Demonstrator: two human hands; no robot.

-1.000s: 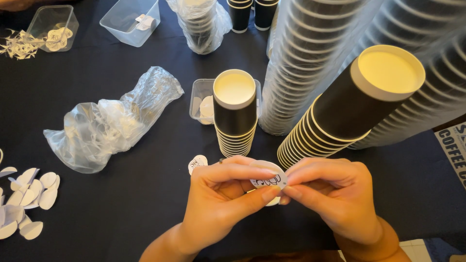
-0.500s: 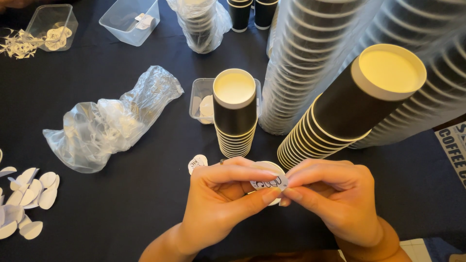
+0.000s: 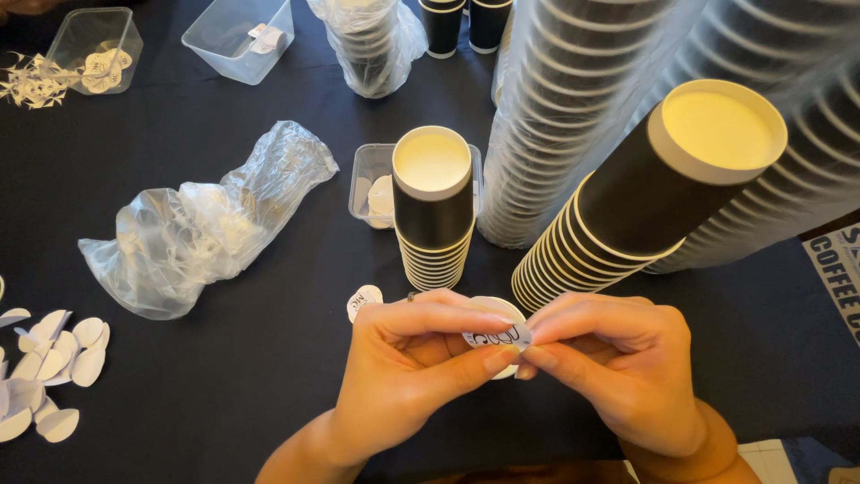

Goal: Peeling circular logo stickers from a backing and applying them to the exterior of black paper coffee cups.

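Note:
My left hand (image 3: 414,367) and my right hand (image 3: 623,363) meet over the black tablecloth, both pinching one round white sticker (image 3: 498,334) with dark print between thumbs and fingertips. Just beyond the hands stands a short stack of black paper cups (image 3: 434,208), bottoms up. A taller leaning stack of the same cups (image 3: 647,197) rises to the right of it. A second round sticker (image 3: 363,300) lies flat on the cloth near my left hand.
A crumpled clear plastic bag (image 3: 202,229) lies left of centre. White peeled backing discs (image 3: 45,363) pile at the left edge. Clear plastic tubs (image 3: 237,36) (image 3: 94,49) sit at the back. A small tub (image 3: 369,184) holds stickers behind the short stack.
The fingers have shifted only slightly on the sticker; both hands stay in the same place and nothing else has moved.

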